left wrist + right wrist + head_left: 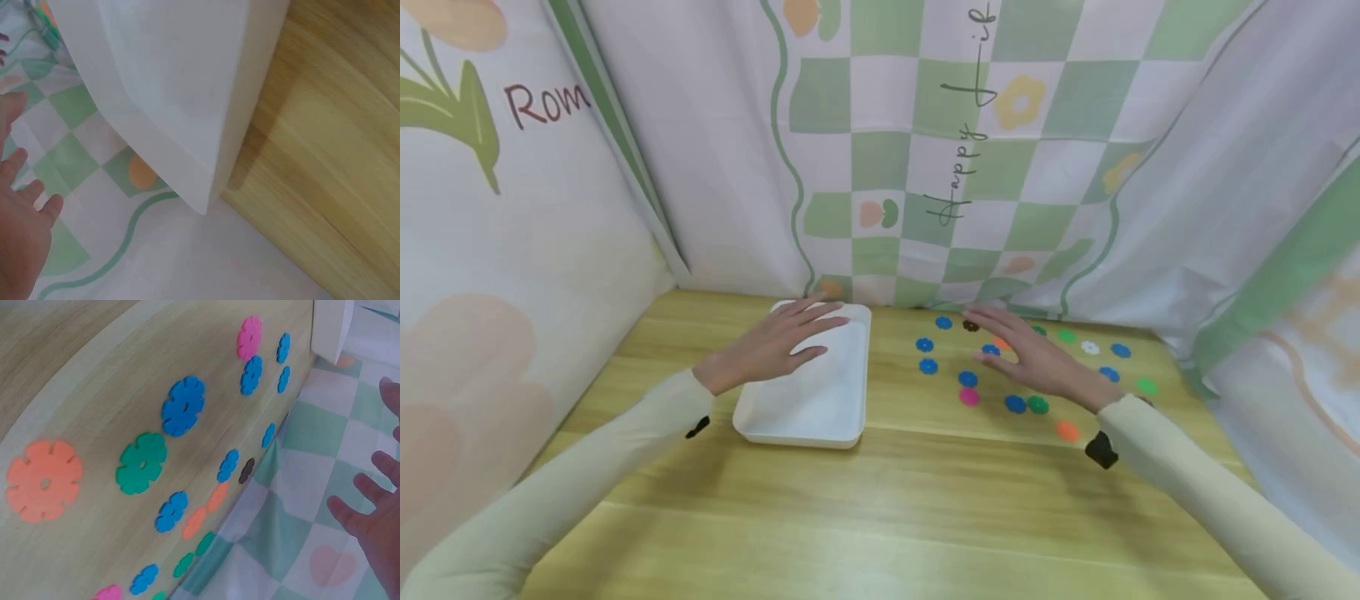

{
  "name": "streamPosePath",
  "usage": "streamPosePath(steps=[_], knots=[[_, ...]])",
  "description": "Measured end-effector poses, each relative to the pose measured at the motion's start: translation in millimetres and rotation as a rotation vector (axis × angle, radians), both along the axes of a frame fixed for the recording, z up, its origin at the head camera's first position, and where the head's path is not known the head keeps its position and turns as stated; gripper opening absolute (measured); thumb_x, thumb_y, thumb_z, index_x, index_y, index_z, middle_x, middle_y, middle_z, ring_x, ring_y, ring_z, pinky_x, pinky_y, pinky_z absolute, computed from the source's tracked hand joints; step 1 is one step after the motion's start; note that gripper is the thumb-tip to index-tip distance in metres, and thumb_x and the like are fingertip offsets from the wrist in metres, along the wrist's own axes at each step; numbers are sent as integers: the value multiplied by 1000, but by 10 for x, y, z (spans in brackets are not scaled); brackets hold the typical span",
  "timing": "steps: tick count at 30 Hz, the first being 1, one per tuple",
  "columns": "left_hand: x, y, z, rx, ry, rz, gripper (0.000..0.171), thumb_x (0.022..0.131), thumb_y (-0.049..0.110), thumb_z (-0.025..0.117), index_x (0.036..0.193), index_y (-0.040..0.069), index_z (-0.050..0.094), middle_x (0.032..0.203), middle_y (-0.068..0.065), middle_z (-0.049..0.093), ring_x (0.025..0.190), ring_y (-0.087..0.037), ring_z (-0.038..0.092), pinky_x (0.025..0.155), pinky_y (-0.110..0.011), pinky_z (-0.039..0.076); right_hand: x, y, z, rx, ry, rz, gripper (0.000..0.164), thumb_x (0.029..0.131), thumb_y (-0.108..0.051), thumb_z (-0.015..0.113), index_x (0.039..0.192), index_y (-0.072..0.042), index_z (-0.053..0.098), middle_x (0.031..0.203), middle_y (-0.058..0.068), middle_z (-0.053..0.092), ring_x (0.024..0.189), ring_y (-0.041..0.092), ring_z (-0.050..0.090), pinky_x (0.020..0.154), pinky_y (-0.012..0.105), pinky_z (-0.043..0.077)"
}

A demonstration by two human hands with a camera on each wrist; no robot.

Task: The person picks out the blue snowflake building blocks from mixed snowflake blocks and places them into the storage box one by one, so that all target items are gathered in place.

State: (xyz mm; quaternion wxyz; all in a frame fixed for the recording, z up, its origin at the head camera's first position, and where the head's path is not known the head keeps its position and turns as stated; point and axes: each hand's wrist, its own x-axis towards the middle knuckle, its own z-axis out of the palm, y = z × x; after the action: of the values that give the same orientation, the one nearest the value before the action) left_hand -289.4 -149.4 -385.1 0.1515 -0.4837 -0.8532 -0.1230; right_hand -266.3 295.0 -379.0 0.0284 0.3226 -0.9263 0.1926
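Over the left side of a white rectangular tray [812, 404], my left hand [767, 346] hovers with its fingers spread and nothing in them. The tray's inside appears bare where it shows. My right hand [1037, 358] is held above several flat, flower-shaped notched plastic discs, its fingers extended and holding nothing. Among these are a pink disc [969, 397], a blue disc [1015, 404], a green disc [1038, 405] and an orange disc [45, 481]. The hand and forearm cover part of the group in the head view.
Both tray and discs lie on a wooden table [880, 517]. Along its far edge hangs a green-and-white checked curtain [925, 167]. More patterned cloth [475, 275] hangs at the left side. A white disc [1090, 347] lies at the back right.
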Motion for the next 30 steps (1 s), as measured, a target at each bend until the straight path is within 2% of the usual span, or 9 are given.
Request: streamPosePath(steps=[3,6,10,13,16,22,24,26,30], knots=[[-10,-65,-32,19,21,7,49,104,17,66,150,6,54,157,-19,51,148,-45,40,120,-66,38,-27,52,-16,-37,-32,-29,65,107,-32,63,165,-21,35,171,10,31,157,42,25,123,72,27],[-21,-139,-71,51,61,21,40,101,12,69,140,4,63,144,-18,63,139,-42,52,118,-63,41,-46,80,-27,-59,-61,-52,62,108,-34,60,164,-22,35,169,10,34,155,42,30,122,71,30],[-27,-265,-104,125,110,52,27,97,5,73,124,2,72,125,-16,73,121,-38,65,110,-61,49,-79,103,-49,-65,-101,-56,63,108,-32,60,164,-17,35,169,15,34,149,46,39,118,70,38],[-15,-350,-99,158,95,114,26,97,3,72,123,0,72,125,-18,73,120,-39,66,106,-60,53,-126,138,-81,-86,-150,-77,63,108,-29,60,164,-13,34,167,19,35,144,48,43,114,71,42],[6,-414,-88,139,5,211,32,100,5,69,131,-3,67,133,-23,68,125,-42,63,106,-58,54,-184,180,-112,-127,-212,-107,62,108,-20,61,162,-7,34,163,25,37,141,49,44,113,70,43],[26,-502,-116,66,-290,391,51,108,14,58,152,-8,43,153,-33,47,139,-49,49,116,-62,46,-313,279,-207,-176,-297,-107,58,106,-12,62,157,4,38,153,35,43,135,53,49,110,68,49],[22,-530,-141,87,-400,432,57,110,17,54,158,-8,34,158,-33,40,142,-50,46,119,-63,41,-346,314,-242,-179,-302,-97,57,106,-10,62,156,6,39,151,37,45,132,54,51,107,67,51],[17,-557,-170,132,-509,471,61,112,20,50,162,-6,27,163,-33,34,140,-50,49,120,-64,40,-377,348,-276,-176,-291,-86,55,105,-6,62,154,8,41,148,38,48,129,54,54,105,66,53],[26,-598,-212,233,-643,505,63,113,22,48,164,-4,22,160,-35,37,128,-52,59,110,-64,50,-432,416,-330,-178,-259,-72,45,104,1,60,147,12,49,142,37,54,125,54,58,103,64,54]])
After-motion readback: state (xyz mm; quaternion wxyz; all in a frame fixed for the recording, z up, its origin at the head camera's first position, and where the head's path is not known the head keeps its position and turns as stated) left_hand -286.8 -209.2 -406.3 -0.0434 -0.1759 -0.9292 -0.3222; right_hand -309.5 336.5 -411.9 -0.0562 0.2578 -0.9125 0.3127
